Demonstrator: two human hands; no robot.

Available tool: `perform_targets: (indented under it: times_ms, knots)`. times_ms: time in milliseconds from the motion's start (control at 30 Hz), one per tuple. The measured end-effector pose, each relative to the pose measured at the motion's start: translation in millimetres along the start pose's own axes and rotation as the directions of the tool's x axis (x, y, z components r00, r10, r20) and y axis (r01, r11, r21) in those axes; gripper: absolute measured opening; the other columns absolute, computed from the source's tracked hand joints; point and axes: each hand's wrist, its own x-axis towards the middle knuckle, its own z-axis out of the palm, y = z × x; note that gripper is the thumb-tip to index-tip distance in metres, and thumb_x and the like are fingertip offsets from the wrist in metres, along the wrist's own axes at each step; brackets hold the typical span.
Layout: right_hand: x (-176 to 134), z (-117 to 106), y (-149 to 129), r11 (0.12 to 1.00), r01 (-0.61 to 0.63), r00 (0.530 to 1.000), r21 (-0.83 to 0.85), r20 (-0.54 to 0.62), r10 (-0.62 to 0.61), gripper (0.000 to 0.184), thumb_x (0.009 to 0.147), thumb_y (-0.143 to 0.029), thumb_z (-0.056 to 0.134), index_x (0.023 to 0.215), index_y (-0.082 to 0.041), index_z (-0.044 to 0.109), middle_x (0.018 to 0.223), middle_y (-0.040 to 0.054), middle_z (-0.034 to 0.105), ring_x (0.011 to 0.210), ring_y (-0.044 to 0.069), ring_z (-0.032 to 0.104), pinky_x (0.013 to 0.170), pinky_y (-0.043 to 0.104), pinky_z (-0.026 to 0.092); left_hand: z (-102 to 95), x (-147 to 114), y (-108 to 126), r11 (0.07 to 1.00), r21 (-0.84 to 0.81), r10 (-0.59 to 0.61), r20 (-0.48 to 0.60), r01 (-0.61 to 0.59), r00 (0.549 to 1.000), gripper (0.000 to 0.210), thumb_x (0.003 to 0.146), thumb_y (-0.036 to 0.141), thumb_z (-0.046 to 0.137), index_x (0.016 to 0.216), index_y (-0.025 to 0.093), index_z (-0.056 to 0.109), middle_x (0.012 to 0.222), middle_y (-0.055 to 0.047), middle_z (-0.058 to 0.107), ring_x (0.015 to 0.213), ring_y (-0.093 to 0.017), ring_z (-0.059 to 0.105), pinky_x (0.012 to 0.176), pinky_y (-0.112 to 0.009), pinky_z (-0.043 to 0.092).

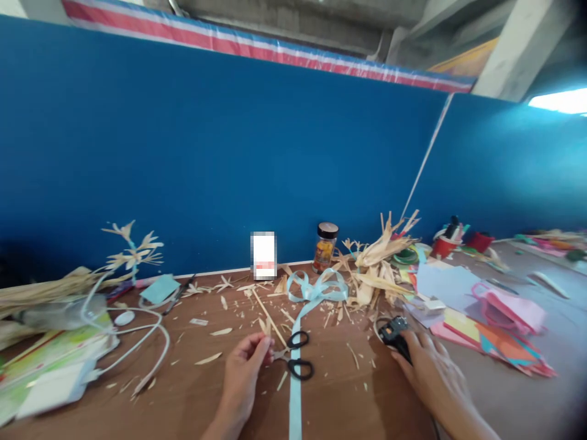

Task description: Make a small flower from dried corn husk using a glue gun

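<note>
My left hand [247, 366] is closed in a pinch on a small pale piece of corn husk [265, 327], held upright above the table. Just right of its fingertips lie black-handled scissors [300, 369], across a light blue ribbon [296, 397] that runs toward me from a looped bow [316, 288]. A thin wooden stick [271, 321] rests beyond the scissors. On the right, my right hand [431, 366] is wrapped around a black glue gun [393, 333], low over the table; the palm hides part of it.
Husk scraps litter the brown table [183, 403]. Behind stand a lidded jar [324, 247] and a bundle of dried husks [373, 269]. White cables [160, 342] and a husk flower [135, 247] are at left; coloured paper [495, 342] and a pink mask [518, 308] at right.
</note>
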Motion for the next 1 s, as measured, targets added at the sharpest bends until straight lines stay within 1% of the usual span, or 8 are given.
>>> perform_targets:
  times_ms: [167, 367, 500, 600, 700, 900, 967, 1000]
  knots:
    - [-2.2, 12.5, 6.1, 1.000, 0.022, 1.000, 0.003, -0.015, -0.022, 0.022, 0.078, -0.033, 0.046, 0.095, -0.020, 0.050, 0.089, 0.0093, 0.057, 0.074, 0.024, 0.058, 0.061, 0.032, 0.043, 0.7, -1.5, 1.7, 1.000, 0.000, -0.001, -0.018, 0.001, 1.000, 0.024, 0.059, 0.032, 0.071, 0.074, 0.014, 0.065, 0.064, 0.000, 0.064, 0.052, -0.009, 0.054, 0.052, -0.020, 0.045]
    - [0.4, 13.3, 9.6, 0.999, 0.049, 0.993, 0.019, -0.112, -0.047, 0.022, 0.078, -0.021, 0.043, 0.098, -0.016, 0.050, 0.089, 0.0118, 0.057, 0.080, 0.027, 0.056, 0.066, 0.035, 0.044, -1.0, 0.0, 0.3, 1.000, 0.021, 0.013, -0.018, -0.012, 1.000, 0.025, 0.059, 0.031, 0.071, 0.077, 0.014, 0.065, 0.061, 0.001, 0.063, 0.053, -0.010, 0.054, 0.055, -0.020, 0.045]
    - [-3.0, -1.3, 10.1, 0.994, 0.042, 0.980, 0.099, -0.196, -0.022, 0.026, 0.079, -0.025, 0.038, 0.100, -0.015, 0.050, 0.090, 0.0131, 0.056, 0.082, 0.028, 0.054, 0.071, 0.040, 0.043, -0.8, -0.2, 0.3, 1.000, 0.019, 0.003, -0.020, -0.003, 1.000, 0.025, 0.059, 0.030, 0.071, 0.077, 0.014, 0.065, 0.063, 0.000, 0.063, 0.054, -0.010, 0.055, 0.056, -0.022, 0.045]
    - [-8.3, -21.9, 1.9, 0.959, 0.032, 0.963, 0.283, -0.267, 0.047, 0.035, 0.080, -0.033, 0.036, 0.109, -0.015, 0.044, 0.096, 0.0136, 0.054, 0.087, 0.028, 0.053, 0.073, 0.039, 0.044, 0.2, -1.2, 1.5, 0.999, 0.033, 0.010, -0.015, -0.009, 1.000, 0.023, 0.060, 0.031, 0.070, 0.074, 0.014, 0.064, 0.064, 0.000, 0.063, 0.053, -0.010, 0.054, 0.055, -0.021, 0.045]
    - [-10.8, -40.5, -12.1, 0.881, 0.024, 0.945, 0.473, -0.298, 0.135, 0.042, 0.080, -0.039, 0.037, 0.114, -0.016, 0.040, 0.099, 0.0122, 0.054, 0.088, 0.025, 0.055, 0.075, 0.036, 0.045, 0.9, -2.4, 3.0, 0.999, 0.047, 0.014, 0.012, -0.015, 1.000, 0.021, 0.063, 0.032, 0.068, 0.072, 0.014, 0.063, 0.063, -0.001, 0.062, 0.053, -0.010, 0.054, 0.054, -0.020, 0.044]
    - [1.6, -46.2, -21.3, 0.741, -0.166, 0.956, 0.650, -0.080, 0.284, 0.046, 0.064, -0.049, 0.057, 0.101, -0.021, 0.054, 0.087, 0.0046, 0.062, 0.077, 0.022, 0.059, 0.068, 0.031, 0.047, -2.1, -1.0, 2.0, 0.999, 0.042, 0.006, -0.012, -0.006, 1.000, 0.024, 0.060, 0.031, 0.070, 0.075, 0.013, 0.063, 0.067, -0.001, 0.063, 0.056, -0.010, 0.055, 0.057, -0.020, 0.045]
    - [5.5, -46.0, -17.3, 0.618, -0.275, 0.932, 0.736, 0.046, 0.360, 0.046, 0.061, -0.049, 0.060, 0.096, -0.020, 0.056, 0.078, 0.0034, 0.063, 0.071, 0.021, 0.060, 0.064, 0.031, 0.047, -2.9, 0.8, 0.6, 0.999, 0.031, -0.010, -0.019, 0.010, 1.000, 0.027, 0.058, 0.032, 0.071, 0.076, 0.013, 0.064, 0.067, -0.001, 0.063, 0.056, -0.011, 0.055, 0.057, -0.021, 0.045]
    - [6.7, -46.9, -16.3, 0.521, -0.318, 0.915, 0.792, 0.114, 0.386, 0.044, 0.062, -0.049, 0.060, 0.093, -0.018, 0.057, 0.073, 0.0028, 0.063, 0.067, 0.021, 0.059, 0.062, 0.031, 0.047, -2.8, 1.5, 0.1, 1.000, 0.026, -0.013, -0.022, 0.013, 1.000, 0.028, 0.056, 0.031, 0.072, 0.076, 0.013, 0.064, 0.066, -0.001, 0.063, 0.057, -0.011, 0.056, 0.057, -0.022, 0.046]
